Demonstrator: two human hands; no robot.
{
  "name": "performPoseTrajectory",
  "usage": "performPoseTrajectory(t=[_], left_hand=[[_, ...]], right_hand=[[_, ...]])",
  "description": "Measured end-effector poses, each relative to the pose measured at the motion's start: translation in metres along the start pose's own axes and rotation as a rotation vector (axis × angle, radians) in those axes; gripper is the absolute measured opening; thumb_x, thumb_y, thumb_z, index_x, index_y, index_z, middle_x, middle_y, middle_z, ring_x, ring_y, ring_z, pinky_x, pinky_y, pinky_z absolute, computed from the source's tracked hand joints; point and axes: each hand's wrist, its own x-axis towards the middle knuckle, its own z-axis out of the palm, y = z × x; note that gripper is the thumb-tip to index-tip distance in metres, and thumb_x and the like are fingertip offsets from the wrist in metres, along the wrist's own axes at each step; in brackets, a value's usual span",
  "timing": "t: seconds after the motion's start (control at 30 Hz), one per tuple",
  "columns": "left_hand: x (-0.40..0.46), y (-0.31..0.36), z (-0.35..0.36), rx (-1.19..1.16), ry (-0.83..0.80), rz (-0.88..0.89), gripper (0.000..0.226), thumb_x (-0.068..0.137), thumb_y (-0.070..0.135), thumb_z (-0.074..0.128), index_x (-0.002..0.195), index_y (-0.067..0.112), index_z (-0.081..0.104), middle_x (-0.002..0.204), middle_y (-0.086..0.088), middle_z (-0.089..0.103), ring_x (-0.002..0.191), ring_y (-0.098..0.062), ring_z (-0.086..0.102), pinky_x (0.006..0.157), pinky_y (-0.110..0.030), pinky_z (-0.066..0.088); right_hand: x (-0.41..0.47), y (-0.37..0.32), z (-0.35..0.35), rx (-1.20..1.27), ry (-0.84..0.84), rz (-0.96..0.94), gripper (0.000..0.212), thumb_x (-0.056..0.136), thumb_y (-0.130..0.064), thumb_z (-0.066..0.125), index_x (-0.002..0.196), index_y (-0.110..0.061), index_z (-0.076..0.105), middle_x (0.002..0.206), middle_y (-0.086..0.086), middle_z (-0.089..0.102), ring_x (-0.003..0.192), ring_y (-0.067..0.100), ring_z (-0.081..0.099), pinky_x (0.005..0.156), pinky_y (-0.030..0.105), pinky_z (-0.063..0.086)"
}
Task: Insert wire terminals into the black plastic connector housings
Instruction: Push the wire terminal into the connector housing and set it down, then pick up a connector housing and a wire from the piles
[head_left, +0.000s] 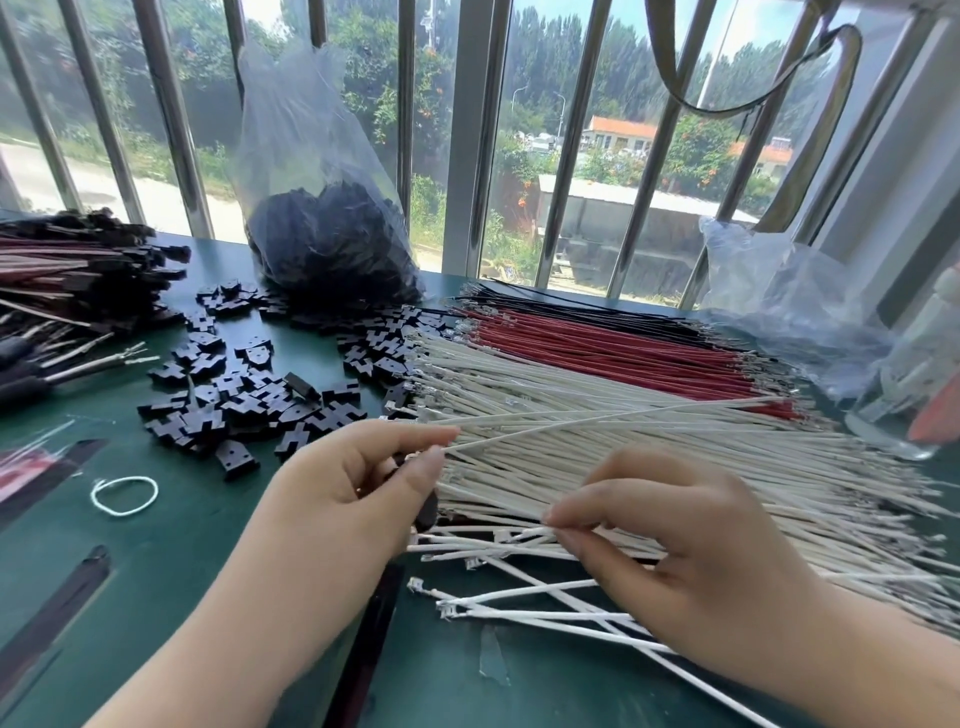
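Both bare forearms come up from the bottom of the frame, the left from the lower left and the right from the lower right corner. The left hand (363, 483) sits at the centre of the frame, wrist bent, fingers curled, thumb and forefinger pressed together in a pinch. The right hand (670, 551) lies lower and to the right, back upward, fingers curled, thumb and forefinger tips meeting at its left edge. The hands are near each other, not touching.
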Motion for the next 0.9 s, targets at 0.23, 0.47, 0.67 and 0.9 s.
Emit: performPoseTrajectory(t=[0.23, 0.47, 0.67, 0.9], left_hand=[[0.015, 0.007, 0.009, -0.466, -0.044, -0.183, 0.041, 0.049, 0.012, 0.074, 0.090, 0.007, 0.075, 0.073, -0.012, 0.072, 0.062, -0.020, 0.070, 0.039, -0.020, 0.049], [0.011, 0.004, 0.006, -0.454, -0.100, -0.202, 0.029, 0.050, 0.006, 0.072, 0.078, 0.006, 0.075, 0.087, -0.019, 0.074, 0.079, -0.028, 0.073, 0.046, -0.025, 0.055], [0.004, 0.007, 0.012, -0.195, -0.112, -0.181, 0.024, 0.066, -0.011, 0.073, 0.071, 0.012, 0.074, 0.076, -0.014, 0.074, 0.065, -0.027, 0.073, 0.038, -0.027, 0.052], [-0.001, 0.004, 0.019, 0.000, -0.098, -0.020, 0.012, 0.073, 0.017, 0.072, 0.073, 0.029, 0.069, 0.057, -0.011, 0.067, 0.034, -0.012, 0.053, 0.035, -0.018, 0.039]], right_hand=[[0.001, 0.002, -0.003, 0.005, -0.002, 0.016, 0.011, 0.086, -0.032, 0.063, 0.089, -0.029, 0.073, 0.080, -0.017, 0.062, 0.071, 0.005, 0.061, 0.057, 0.032, 0.050], [0.003, 0.007, -0.006, -0.019, 0.099, 0.015, 0.010, 0.084, -0.031, 0.064, 0.087, -0.030, 0.073, 0.079, -0.018, 0.061, 0.071, 0.002, 0.060, 0.056, 0.029, 0.049], [0.006, 0.007, -0.011, -0.066, 0.172, 0.020, 0.010, 0.083, -0.033, 0.064, 0.085, -0.030, 0.073, 0.079, -0.020, 0.061, 0.073, 0.000, 0.059, 0.058, 0.027, 0.049], [0.004, 0.006, -0.010, -0.086, 0.091, 0.019, 0.010, 0.083, -0.033, 0.063, 0.085, -0.032, 0.072, 0.078, -0.018, 0.061, 0.072, 0.003, 0.060, 0.058, 0.030, 0.050]])
